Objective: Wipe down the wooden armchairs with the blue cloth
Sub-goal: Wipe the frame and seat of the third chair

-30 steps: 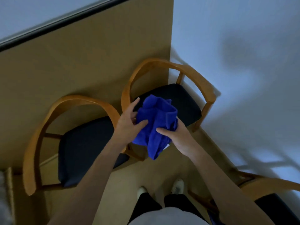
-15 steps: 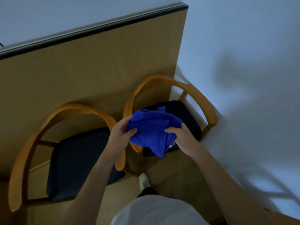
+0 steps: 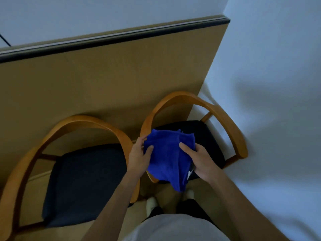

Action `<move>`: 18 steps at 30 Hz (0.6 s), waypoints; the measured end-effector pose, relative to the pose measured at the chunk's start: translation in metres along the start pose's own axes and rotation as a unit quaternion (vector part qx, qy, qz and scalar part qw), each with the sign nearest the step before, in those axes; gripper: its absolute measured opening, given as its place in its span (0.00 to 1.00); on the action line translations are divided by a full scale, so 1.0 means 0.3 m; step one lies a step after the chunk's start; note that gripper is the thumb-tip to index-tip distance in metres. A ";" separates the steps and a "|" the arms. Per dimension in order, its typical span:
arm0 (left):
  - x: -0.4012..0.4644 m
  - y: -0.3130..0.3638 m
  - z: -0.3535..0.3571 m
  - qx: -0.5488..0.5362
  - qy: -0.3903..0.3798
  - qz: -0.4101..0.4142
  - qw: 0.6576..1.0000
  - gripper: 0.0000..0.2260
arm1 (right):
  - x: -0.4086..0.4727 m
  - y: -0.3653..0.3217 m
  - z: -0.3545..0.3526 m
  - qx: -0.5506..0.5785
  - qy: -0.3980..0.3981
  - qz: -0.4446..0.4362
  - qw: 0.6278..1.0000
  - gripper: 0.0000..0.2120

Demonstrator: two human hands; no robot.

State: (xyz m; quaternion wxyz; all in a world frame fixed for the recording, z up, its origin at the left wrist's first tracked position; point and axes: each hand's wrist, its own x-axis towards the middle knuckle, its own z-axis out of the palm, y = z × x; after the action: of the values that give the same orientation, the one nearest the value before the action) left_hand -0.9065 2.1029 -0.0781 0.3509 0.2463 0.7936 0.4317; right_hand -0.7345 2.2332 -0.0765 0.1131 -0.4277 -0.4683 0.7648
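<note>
Both hands, left hand (image 3: 139,158) and right hand (image 3: 202,161), pinch the blue cloth (image 3: 169,158) above the right armchair (image 3: 224,115), likely folding it into a pad for wiping.

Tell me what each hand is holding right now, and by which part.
Both hold the blue cloth: the left hand grips its left edge, the right hand pinches its right side, thumb on top.

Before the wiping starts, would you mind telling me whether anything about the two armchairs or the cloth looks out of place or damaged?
Nothing stands out. Both armchairs, left and right, stand upright side by side against the panel, frames and dark seats looking intact. The blue cloth is bunched between the left hand and right hand, above the right chair.
</note>
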 end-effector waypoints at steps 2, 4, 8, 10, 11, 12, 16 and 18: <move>-0.017 -0.011 -0.002 0.004 0.010 -0.058 0.998 0.23 | 0.031 0.016 0.026 0.009 -0.045 0.013 0.999 0.21; -0.047 -0.011 -0.007 -0.148 -0.064 -0.121 0.980 0.25 | 0.059 0.022 0.053 0.005 -0.078 0.020 0.997 0.20; -0.088 -0.007 0.027 -0.255 -0.112 -0.067 0.958 0.22 | 0.095 -0.017 0.072 -0.095 -0.195 -0.011 0.976 0.22; -0.073 0.009 0.046 -0.262 -0.060 -0.049 0.962 0.22 | 0.110 -0.049 0.060 -0.121 -0.269 -0.021 0.955 0.26; -0.060 0.018 0.056 -0.264 -0.048 -0.045 0.962 0.22 | 0.118 -0.066 0.051 -0.136 -0.302 -0.028 0.943 0.28; -0.045 0.027 0.068 -0.257 -0.042 -0.043 0.965 0.22 | 0.129 -0.081 0.040 -0.157 -0.328 -0.035 0.931 0.30; 0.038 0.048 0.130 -0.156 0.025 -0.061 0.986 0.10 | 0.205 -0.140 -0.009 -0.264 -0.341 -0.040 0.901 0.35; 0.067 0.065 0.159 -0.156 0.054 -0.077 0.983 0.08 | 0.247 -0.165 -0.035 -0.308 -0.304 -0.063 0.899 0.33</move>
State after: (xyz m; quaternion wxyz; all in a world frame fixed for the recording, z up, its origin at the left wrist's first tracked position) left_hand -0.8808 2.1512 -0.0864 0.3742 0.1029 0.7510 0.5342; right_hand -0.7829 2.3087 -0.0788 -0.1240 -0.1577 -0.7185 0.6660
